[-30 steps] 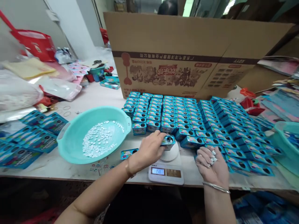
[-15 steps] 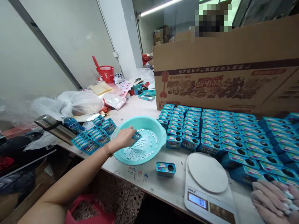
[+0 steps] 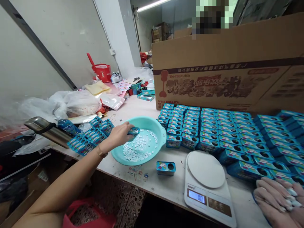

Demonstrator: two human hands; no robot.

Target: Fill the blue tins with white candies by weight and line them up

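Observation:
My left hand (image 3: 121,134) grips a small blue tin (image 3: 134,131) over the left part of a turquoise basin (image 3: 155,151). Loose white candies (image 3: 135,151) lie spread over the basin's bottom. At the lower right edge of the view, my right hand (image 3: 277,201) is cupped palm up, with several white candies (image 3: 291,201) in it. Part of this hand is cut off by the frame. A single blue tin with a dark round window (image 3: 165,168) stands between the basin and a white kitchen scale (image 3: 206,169), whose display reads 0.0.
Rows of blue tins (image 3: 209,133) stand behind the scale, before a large cardboard box (image 3: 213,72). More tins (image 3: 90,137) sit left of the basin, near a steel flask (image 3: 48,129) and a blue bottle (image 3: 68,126). Plastic bags (image 3: 78,103) and a red bucket (image 3: 102,72) are farther back.
My left hand has raised the tin from among the candies to about the basin's rim height. My right hand stays cupped around its candies. The view has shifted slightly.

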